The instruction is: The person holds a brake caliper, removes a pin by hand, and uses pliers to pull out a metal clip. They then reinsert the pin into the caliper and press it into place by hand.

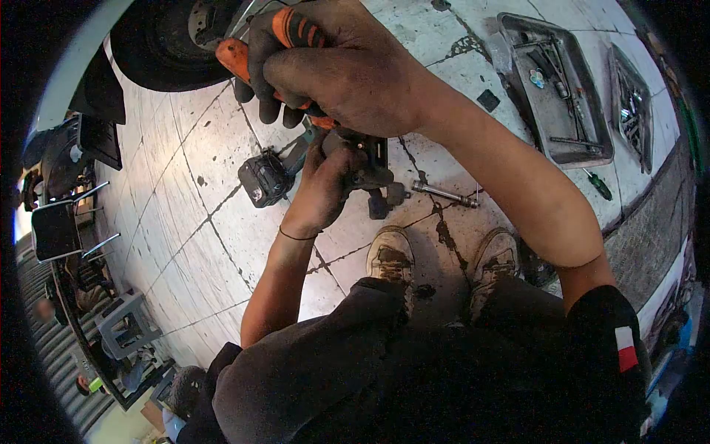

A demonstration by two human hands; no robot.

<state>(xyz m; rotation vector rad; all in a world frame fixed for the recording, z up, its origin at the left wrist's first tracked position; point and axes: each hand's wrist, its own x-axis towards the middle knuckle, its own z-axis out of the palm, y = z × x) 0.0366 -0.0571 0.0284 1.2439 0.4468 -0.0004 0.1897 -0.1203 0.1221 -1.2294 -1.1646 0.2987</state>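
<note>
My right hand (355, 81) is closed high in the view, gripping what looks like an orange-and-dark-grey work glove (235, 58). Its finger-like ends hang below my fist. Lower down, my left hand (325, 177) is closed around a dark, greasy metal part (380, 153), whose shape is partly hidden by my fingers. Just left of that hand is a teal-and-black cordless power tool (294, 157) with a black battery (262, 178); its head is hidden. A chrome socket extension (445, 194) lies on the floor to the right of the metal part.
A wheel (166, 44) is at upper left. On the right are a metal tray (543, 144) with tools, a second tray (637, 144) and a green screwdriver (597, 183). My shoes (390, 255) stand on stained tiles (185, 200). A black chair (55, 231) and grey stool (122, 325) are left.
</note>
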